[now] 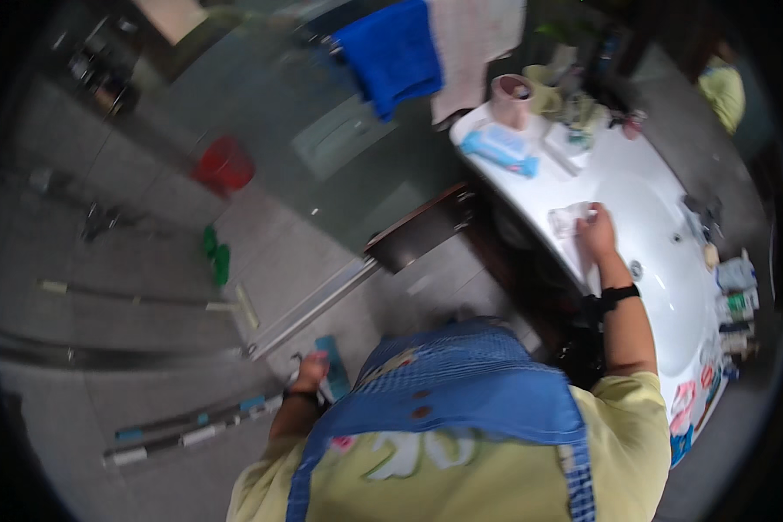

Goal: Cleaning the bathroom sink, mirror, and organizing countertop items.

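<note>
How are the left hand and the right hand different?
The right hand is over the white sink counter, but the left hand shows against the grey floor. The right hand seems to touch a white thing; the left hand is beside a blue thing, and blur hides its grip. Both hands are bare, and each wrist wears a dark band.

Glossy white basin (667, 300), blue cloth towel (393, 61), red plastic bucket (225, 165); matt grey tiles (274, 230)
</note>
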A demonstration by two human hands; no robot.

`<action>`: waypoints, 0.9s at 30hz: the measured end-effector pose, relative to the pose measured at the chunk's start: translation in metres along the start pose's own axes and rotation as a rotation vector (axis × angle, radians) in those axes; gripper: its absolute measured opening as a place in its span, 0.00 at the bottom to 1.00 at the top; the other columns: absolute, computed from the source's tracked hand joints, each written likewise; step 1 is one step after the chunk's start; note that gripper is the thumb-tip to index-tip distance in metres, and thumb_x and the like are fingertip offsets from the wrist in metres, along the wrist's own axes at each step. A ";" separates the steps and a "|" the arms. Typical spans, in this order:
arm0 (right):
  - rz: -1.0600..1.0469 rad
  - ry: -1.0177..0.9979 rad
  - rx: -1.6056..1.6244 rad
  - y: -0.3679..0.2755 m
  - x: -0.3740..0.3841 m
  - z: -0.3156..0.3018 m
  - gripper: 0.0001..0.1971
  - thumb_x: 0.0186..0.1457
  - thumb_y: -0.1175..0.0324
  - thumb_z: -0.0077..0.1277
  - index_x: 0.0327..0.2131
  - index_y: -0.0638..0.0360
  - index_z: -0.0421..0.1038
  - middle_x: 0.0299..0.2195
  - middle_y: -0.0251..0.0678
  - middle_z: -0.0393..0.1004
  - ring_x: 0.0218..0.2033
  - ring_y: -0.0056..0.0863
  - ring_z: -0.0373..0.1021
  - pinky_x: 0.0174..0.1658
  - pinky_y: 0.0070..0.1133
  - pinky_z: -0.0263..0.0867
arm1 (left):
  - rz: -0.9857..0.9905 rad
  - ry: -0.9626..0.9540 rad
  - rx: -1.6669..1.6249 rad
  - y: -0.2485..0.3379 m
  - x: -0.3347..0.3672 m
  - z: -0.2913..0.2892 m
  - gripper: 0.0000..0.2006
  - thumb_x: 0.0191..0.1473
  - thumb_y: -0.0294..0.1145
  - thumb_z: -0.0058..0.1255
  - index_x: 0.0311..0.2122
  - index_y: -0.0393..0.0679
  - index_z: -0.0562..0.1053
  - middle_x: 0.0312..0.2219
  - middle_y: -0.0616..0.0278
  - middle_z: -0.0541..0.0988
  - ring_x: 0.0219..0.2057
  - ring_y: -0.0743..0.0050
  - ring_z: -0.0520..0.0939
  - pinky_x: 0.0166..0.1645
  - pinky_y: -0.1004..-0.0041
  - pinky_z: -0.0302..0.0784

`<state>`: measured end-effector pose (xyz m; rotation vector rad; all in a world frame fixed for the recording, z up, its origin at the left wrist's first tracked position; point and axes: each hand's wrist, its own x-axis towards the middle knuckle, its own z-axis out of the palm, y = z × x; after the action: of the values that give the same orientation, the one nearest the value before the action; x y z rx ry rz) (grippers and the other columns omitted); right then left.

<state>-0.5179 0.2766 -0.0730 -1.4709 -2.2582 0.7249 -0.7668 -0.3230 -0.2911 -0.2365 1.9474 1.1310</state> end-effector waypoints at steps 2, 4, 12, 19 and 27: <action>-0.129 0.144 -0.208 -0.011 -0.008 -0.007 0.22 0.37 0.70 0.53 0.40 0.59 0.62 0.34 0.44 0.65 0.34 0.41 0.64 0.37 0.29 0.62 | 0.004 0.182 0.140 0.027 0.013 0.006 0.13 0.38 0.21 0.45 0.33 0.47 0.71 0.14 0.67 0.70 0.12 0.78 0.68 0.14 0.77 0.60; -0.237 0.300 -0.268 0.010 -0.007 -0.008 0.22 0.36 0.69 0.54 0.39 0.58 0.63 0.34 0.44 0.64 0.37 0.43 0.61 0.41 0.30 0.60 | -0.050 0.193 0.146 0.059 0.018 0.015 0.18 0.32 0.17 0.46 0.35 0.46 0.70 0.18 0.66 0.71 0.17 0.76 0.69 0.19 0.78 0.65; -0.280 0.547 0.059 0.039 -0.106 -0.009 0.14 0.37 0.72 0.51 0.33 0.58 0.65 0.31 0.42 0.65 0.34 0.41 0.63 0.37 0.30 0.60 | -0.030 -0.198 0.311 0.118 0.095 0.007 0.12 0.38 0.20 0.45 0.33 0.45 0.68 0.16 0.64 0.70 0.15 0.75 0.70 0.15 0.77 0.63; 0.121 0.370 0.028 0.019 -0.303 0.031 0.10 0.37 0.70 0.47 0.29 0.56 0.65 0.27 0.39 0.65 0.31 0.39 0.63 0.34 0.30 0.61 | -0.095 -0.601 0.882 0.193 0.166 0.089 0.10 0.40 0.23 0.45 0.32 0.45 0.68 0.18 0.64 0.71 0.18 0.75 0.71 0.19 0.76 0.65; 0.725 0.573 -0.089 -0.019 -0.517 0.064 0.07 0.37 0.69 0.44 0.26 0.54 0.67 0.26 0.38 0.66 0.31 0.39 0.64 0.34 0.30 0.62 | -0.029 -1.024 1.388 0.202 0.167 0.231 0.07 0.42 0.25 0.45 0.31 0.45 0.68 0.20 0.64 0.73 0.21 0.75 0.72 0.23 0.74 0.67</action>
<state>-0.3594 -0.2180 -0.1202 -2.2178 -1.3346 0.3037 -0.8450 0.0142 -0.3431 0.8764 1.3190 -0.3222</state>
